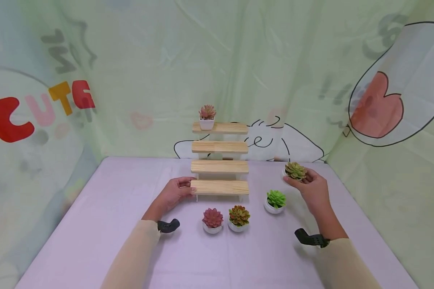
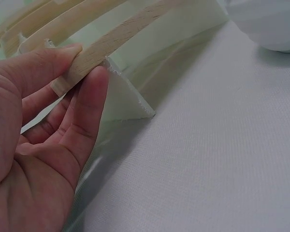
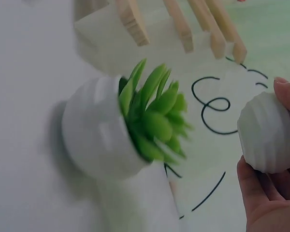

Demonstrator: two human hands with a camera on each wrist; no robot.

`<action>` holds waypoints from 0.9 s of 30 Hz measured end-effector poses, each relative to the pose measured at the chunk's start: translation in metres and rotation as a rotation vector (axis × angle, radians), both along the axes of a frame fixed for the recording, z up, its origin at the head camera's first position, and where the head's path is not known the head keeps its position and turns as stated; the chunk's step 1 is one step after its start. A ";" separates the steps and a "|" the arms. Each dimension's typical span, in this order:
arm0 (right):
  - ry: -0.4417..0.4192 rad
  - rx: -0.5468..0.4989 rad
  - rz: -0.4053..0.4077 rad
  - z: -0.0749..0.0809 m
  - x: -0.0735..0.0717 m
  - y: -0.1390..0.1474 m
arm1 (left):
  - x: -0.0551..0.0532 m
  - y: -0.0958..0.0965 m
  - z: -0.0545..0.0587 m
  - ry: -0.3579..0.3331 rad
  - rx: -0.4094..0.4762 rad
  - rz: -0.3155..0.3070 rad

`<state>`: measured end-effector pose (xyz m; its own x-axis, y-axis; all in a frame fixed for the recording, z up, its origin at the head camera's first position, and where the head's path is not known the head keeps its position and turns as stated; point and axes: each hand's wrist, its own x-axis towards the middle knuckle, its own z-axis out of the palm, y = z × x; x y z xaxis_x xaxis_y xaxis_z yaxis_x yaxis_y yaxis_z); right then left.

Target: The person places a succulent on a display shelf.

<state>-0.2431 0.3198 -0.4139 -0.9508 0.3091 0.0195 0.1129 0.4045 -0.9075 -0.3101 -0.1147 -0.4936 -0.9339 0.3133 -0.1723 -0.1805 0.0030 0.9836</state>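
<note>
A bench draped in pale lilac [image 1: 94, 216] carries a four-tier rack of pale wood and translucent supports [image 1: 220, 166], tiers running left to right. The left hand [image 1: 175, 192] pinches the rack's lowest left end, thumb above, fingers below. Well to the rack's right, the right hand [image 1: 315, 192], the nearer one, curls partway around an olive-green rosette succulent in a ribbed white pot [image 1: 295, 170].

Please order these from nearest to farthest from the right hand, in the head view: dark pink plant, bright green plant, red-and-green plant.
1. Bright green plant: just left of the right hand.
2. Red-and-green plant: farther left, in front of the wooden stand.
3. Dark pink plant: leftmost of the three.
</note>
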 end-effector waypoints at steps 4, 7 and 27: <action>0.028 -0.021 0.033 0.010 -0.008 -0.014 | 0.001 0.000 0.000 -0.002 0.003 0.009; 0.046 -0.025 0.050 0.016 -0.013 -0.025 | 0.001 0.001 0.001 -0.007 0.007 0.020; 0.135 -0.121 0.104 0.023 -0.051 -0.075 | 0.000 0.000 -0.001 -0.010 0.026 0.014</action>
